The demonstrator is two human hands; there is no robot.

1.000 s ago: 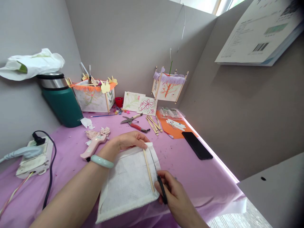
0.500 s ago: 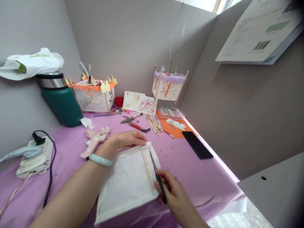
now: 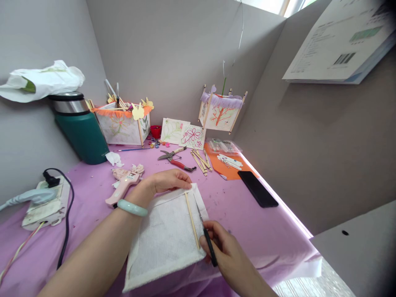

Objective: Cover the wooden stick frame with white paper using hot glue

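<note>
Head view: right hand (image 3: 227, 249) still holds scissors (image 3: 208, 244) beside stick (image 3: 192, 219) on cloth (image 3: 163, 235).

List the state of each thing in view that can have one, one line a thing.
cloth: held at its far edge by left hand
scissors: gripped by right hand; how far open, unclear
stick: lying on the cloth
pruners: handles spread
glue gun: lying down
phone: flat, screen dark
bottle: standing, capped
power strip: plug inserted

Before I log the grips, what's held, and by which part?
Right hand: scissors, by the black handle. Left hand: white fabric, by its far edge.
</note>
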